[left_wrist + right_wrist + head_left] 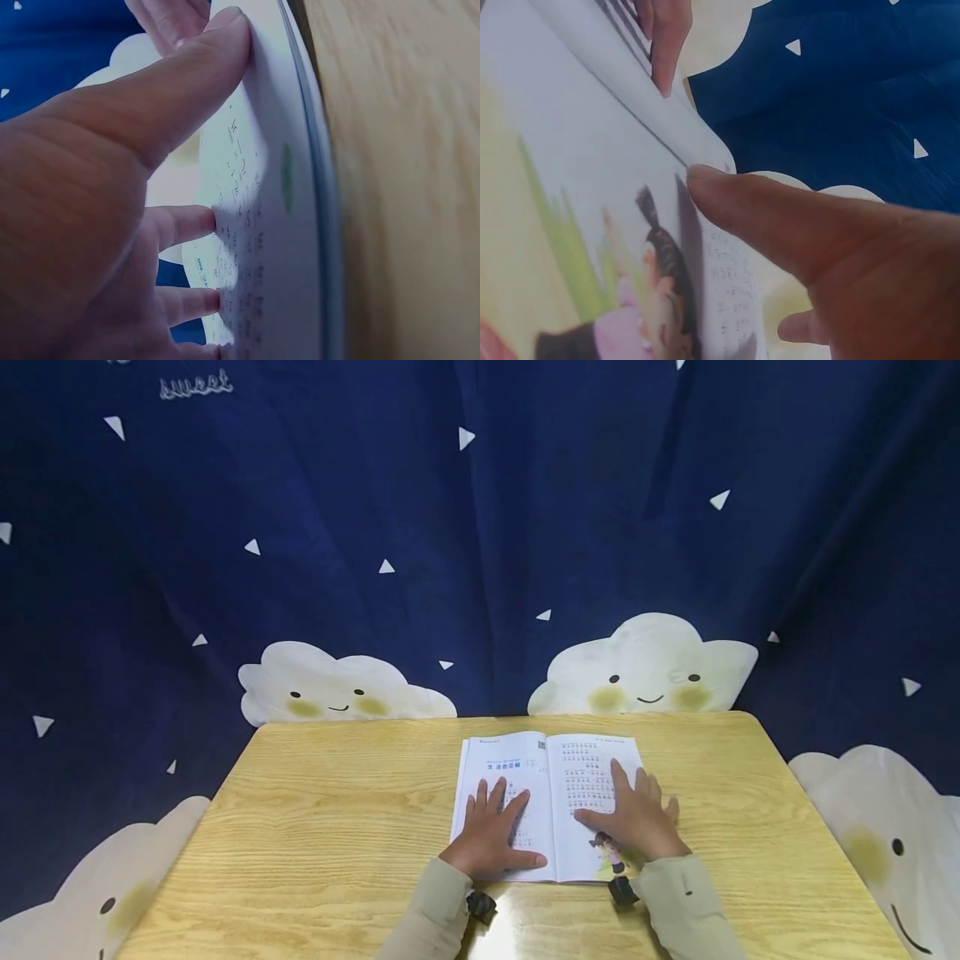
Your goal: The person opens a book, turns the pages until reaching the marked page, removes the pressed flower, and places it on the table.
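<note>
An open book (pixel 553 852) lies flat on the wooden table, printed with text on both pages and a drawn girl (pixel 611 852) at the lower right. My left hand (pixel 491 835) rests on the left page with fingers spread and straight. On the right page lies my right hand (pixel 637 814), its thumb stretched toward the fold. In the left wrist view the left thumb (pixel 187 79) and fingertips touch the paper. The right wrist view has the right thumb (pixel 765 210) over the page near the drawn girl (pixel 667 292).
The wooden table (pixel 330 810) extends on both sides of the book. Behind it hangs a dark blue curtain (pixel 337 510) with white triangles and smiling clouds (pixel 645 668). A dark band (pixel 481 907) sits at the left wrist, another (pixel 622 891) at the right.
</note>
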The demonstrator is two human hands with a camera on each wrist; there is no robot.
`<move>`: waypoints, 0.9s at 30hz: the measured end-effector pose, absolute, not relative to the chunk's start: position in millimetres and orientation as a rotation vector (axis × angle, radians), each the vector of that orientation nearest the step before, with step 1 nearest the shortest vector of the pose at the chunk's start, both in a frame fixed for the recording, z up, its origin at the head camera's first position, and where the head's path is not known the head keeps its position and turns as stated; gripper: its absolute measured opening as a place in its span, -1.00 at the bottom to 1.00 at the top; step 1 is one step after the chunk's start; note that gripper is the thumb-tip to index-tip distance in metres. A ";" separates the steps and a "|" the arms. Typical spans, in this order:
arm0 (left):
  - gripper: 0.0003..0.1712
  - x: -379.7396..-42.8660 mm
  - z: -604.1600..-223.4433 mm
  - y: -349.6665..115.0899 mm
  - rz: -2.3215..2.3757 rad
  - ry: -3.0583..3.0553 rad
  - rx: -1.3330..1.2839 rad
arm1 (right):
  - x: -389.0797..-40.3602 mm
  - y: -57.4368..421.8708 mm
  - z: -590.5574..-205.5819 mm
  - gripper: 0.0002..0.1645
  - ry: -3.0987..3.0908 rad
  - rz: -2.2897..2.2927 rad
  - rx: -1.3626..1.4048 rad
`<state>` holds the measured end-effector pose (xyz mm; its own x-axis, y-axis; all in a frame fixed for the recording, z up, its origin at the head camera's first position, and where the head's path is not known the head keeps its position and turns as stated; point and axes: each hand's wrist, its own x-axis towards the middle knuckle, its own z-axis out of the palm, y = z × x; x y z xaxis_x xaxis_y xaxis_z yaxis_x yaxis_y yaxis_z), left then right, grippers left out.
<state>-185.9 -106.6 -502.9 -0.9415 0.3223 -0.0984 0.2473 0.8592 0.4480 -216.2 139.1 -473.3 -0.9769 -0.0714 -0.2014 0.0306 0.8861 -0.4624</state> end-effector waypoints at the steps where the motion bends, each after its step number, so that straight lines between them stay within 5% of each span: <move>1: 0.17 -185.8 -502.9 -106.5 0.651 2.865 0.442 | -216.0 139.1 -473.8 0.42 2.840 -0.697 -0.029; 27: 0.17 -185.3 -502.1 -105.7 0.584 2.877 0.451 | -220.3 140.7 -482.7 0.53 2.875 -0.620 -0.022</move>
<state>-185.3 -105.7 -502.1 -0.9396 0.3254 -0.1059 0.2583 0.8774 0.4043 -220.3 140.7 -482.7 -0.9798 -0.0565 -0.1919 0.0275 0.9120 -0.4093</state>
